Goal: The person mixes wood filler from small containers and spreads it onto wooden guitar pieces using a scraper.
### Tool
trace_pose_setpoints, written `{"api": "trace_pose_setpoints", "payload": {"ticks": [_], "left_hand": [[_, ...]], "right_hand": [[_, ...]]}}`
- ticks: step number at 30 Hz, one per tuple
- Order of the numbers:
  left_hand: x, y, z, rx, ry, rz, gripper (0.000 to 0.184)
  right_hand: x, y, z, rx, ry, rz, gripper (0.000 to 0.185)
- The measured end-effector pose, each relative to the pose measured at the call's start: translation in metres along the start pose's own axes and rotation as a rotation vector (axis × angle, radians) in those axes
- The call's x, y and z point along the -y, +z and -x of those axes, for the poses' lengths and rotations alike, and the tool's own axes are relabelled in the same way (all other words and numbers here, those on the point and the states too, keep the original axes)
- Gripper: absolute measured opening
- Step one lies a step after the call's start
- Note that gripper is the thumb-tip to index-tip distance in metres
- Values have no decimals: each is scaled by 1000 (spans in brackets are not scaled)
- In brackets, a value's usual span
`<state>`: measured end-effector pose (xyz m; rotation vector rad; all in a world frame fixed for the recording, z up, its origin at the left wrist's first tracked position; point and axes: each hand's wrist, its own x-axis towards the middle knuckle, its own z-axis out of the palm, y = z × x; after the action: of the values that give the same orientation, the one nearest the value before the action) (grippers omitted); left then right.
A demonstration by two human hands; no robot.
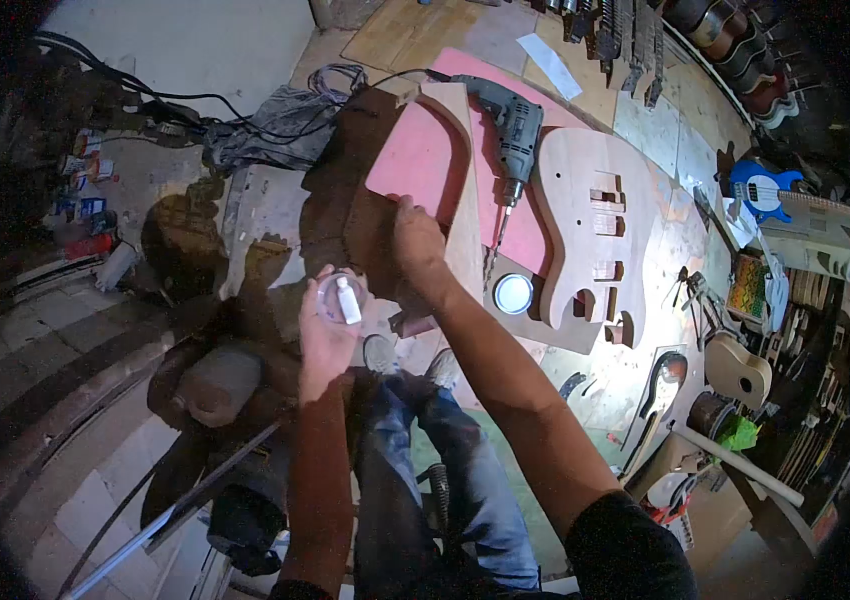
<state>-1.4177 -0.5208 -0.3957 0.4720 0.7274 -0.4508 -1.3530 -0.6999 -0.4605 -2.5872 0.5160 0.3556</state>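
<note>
Palm up, my left hand (330, 325) holds a round clear container (328, 298) with a small white bottle (348, 300) lying on it. My right hand (418, 238) is at the lower edge of a pink sheet (423, 155), its fingers bent together; what they hold, if anything, is hidden. Just right of it stands a curved wooden piece (467, 220). A grey power drill (518, 140) with a long bit lies on the pink material. Beside the drill is a pale wooden guitar body (585, 215) with cut-outs. A round white-topped tin (513, 294) sits below the bit.
A blue guitar (763, 190), an unfinished body (738, 370) and a wooden rod (740, 463) are at the right. Dark cloth and cables (270, 125) lie upper left. A stool-like object (220, 385) stands lower left, near a metal bar (170, 515).
</note>
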Motion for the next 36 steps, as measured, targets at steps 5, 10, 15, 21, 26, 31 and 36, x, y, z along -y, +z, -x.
{"api": "trace_pose_setpoints", "payload": {"ticks": [5,10,15,21,26,31,36], "left_hand": [[9,-5,-28,24,64,-51,30],[19,8,-68,98,211,-189,41],[39,31,-91,111,341,-303,52],[44,50,-123,386,305,-264,69],[42,71,-142,507,391,-327,65],[51,58,-151,678,573,-498,59],[65,49,-157,677,731,-577,40]], "right_hand": [[1,-12,14,-90,-130,222,22],[-1,-17,11,-104,-175,139,24],[-28,-68,-11,-226,-364,-320,37],[-70,-124,-38,199,-364,-832,12],[-80,-128,-31,146,-241,-987,17],[-80,-91,-21,-128,-624,-551,23],[-46,-70,-2,-147,-468,-135,36]]}}
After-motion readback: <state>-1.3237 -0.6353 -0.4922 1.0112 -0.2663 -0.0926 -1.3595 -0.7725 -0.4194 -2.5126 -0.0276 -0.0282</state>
